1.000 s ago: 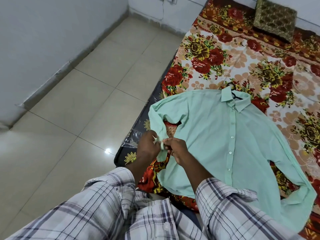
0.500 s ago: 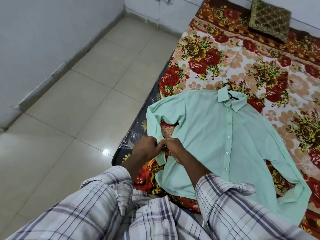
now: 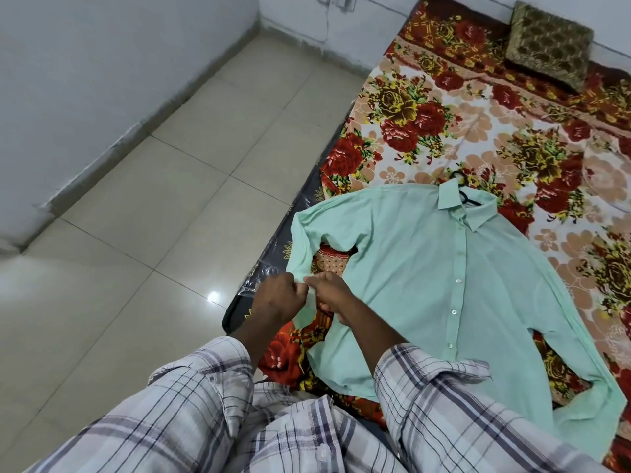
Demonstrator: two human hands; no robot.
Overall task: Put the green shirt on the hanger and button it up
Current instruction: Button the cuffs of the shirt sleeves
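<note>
The pale green shirt [image 3: 426, 281] lies flat and face up on the flowered bedsheet [image 3: 444, 131], its front placket buttoned down the middle. A black hanger [image 3: 466, 196] sits inside it, only its hook and neck showing at the collar. The shirt's left sleeve bends back toward me. My left hand [image 3: 276, 298] and my right hand [image 3: 333, 295] meet at that sleeve's cuff [image 3: 307, 312], both pinching its fabric with curled fingers. The cuff's button is hidden between my fingers. The other sleeve trails to the lower right.
The mattress edge [image 3: 273, 254] runs diagonally just left of my hands, with tiled floor [image 3: 153, 216] beyond it. A brown patterned cushion [image 3: 549, 42] lies at the far end of the bed by the wall. My checked shirt sleeves fill the bottom of the view.
My hands have drawn closer together on the cuff, closing its white-lined opening. The view has shifted slightly; the shirt itself has not moved.
</note>
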